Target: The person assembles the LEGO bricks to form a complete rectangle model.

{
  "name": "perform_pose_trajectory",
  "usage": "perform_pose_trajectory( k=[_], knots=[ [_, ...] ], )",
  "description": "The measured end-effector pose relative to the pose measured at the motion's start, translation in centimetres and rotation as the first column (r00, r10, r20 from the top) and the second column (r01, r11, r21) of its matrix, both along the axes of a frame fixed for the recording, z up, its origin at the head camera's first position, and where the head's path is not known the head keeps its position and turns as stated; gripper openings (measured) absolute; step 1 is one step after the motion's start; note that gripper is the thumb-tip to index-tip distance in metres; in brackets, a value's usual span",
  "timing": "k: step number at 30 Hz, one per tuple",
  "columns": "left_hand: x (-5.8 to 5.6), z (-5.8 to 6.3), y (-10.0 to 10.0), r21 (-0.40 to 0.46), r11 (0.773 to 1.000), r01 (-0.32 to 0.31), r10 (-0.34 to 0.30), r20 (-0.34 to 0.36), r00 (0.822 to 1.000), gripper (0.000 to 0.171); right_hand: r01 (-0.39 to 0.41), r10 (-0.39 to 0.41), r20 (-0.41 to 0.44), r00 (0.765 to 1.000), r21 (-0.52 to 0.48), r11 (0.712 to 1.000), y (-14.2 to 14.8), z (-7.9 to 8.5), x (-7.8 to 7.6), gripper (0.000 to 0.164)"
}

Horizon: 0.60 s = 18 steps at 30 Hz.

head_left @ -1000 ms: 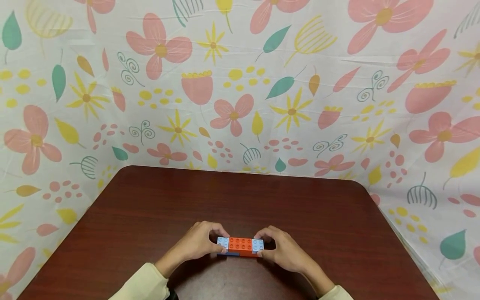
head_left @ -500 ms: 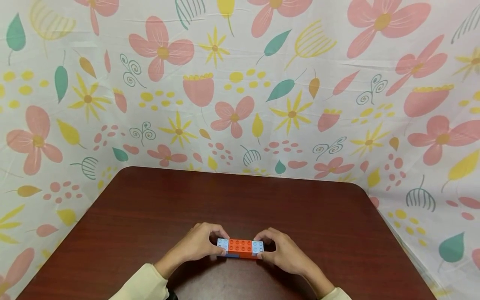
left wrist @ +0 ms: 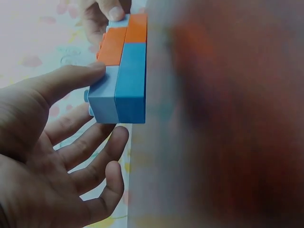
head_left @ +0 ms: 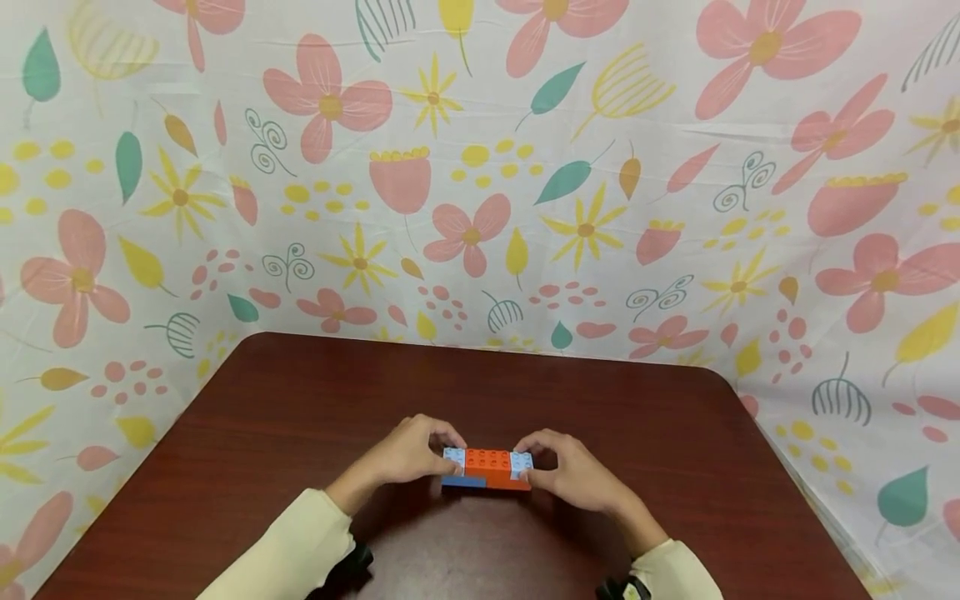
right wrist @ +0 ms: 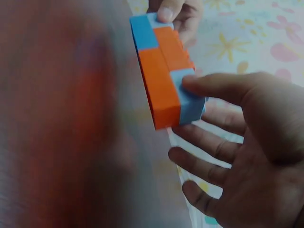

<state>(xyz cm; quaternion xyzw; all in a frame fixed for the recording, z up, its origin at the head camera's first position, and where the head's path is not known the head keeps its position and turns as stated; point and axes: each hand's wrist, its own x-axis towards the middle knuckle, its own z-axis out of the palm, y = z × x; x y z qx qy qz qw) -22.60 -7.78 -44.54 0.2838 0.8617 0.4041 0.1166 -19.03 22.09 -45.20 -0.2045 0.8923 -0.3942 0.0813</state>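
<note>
A short bar of toy building bricks is held over the dark table [head_left: 480, 400]. Its upper layer has a red-orange brick [head_left: 487, 460] between two light blue bricks, the left one [left wrist: 103, 102] and the right one [right wrist: 190, 105]. Below them, a darker blue brick [left wrist: 131, 78] and another red-orange brick [right wrist: 159, 85] lie end to end. My left hand [head_left: 408, 454] pinches the left light blue end, thumb on the near face. At the opposite end, my right hand [head_left: 581, 475] pinches the other light blue brick. The remaining fingers of both hands spread loosely below the ends in the wrist views.
A white cloth [head_left: 480, 167] printed with flowers and leaves hangs behind and around the table. The table's far edge [head_left: 480, 346] meets it. Pale sleeves [head_left: 288, 542] and dark wrist straps [head_left: 622, 587] show near the front.
Both hands have moved the brick bar up and slightly right in the head view over the last half second. More of its front face shows. The pinch at each end is unchanged.
</note>
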Motion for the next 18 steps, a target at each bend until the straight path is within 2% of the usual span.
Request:
perform_pose_trajectory(
  k=[4, 9, 15, 18],
  knots=[
    [-1.9, 0.4, 0.4, 0.023, 1.0, -0.001, -0.001, 0.082, 0.997, 0.023, -0.026, 0.026, 0.034, 0.999, -0.022, 0.999, 0.8, 0.1, -1.9, 0.026],
    [-3.6, -0.1, 0.9, 0.041, 0.999, -0.013, 0.006, 0.171, 0.985, 0.023, -0.059, 0.061, 0.04, 0.997, -0.047, 0.997, 1.4, -0.3, -3.6, 0.024],
    [-4.4, -0.9, 1.1, 0.051, 0.998, -0.034, 0.02, 0.248, 0.968, 0.023, -0.084, 0.086, 0.041, 0.995, -0.04, 0.996, 1.8, -1.4, -4.6, 0.023],
    [-4.7, -1.3, 1.2, 0.047, 0.997, -0.062, 0.049, 0.239, 0.97, 0.022, -0.075, 0.076, 0.019, 0.997, -0.034, 0.997, 1.9, -1.9, -4.9, 0.025]
  ],
)
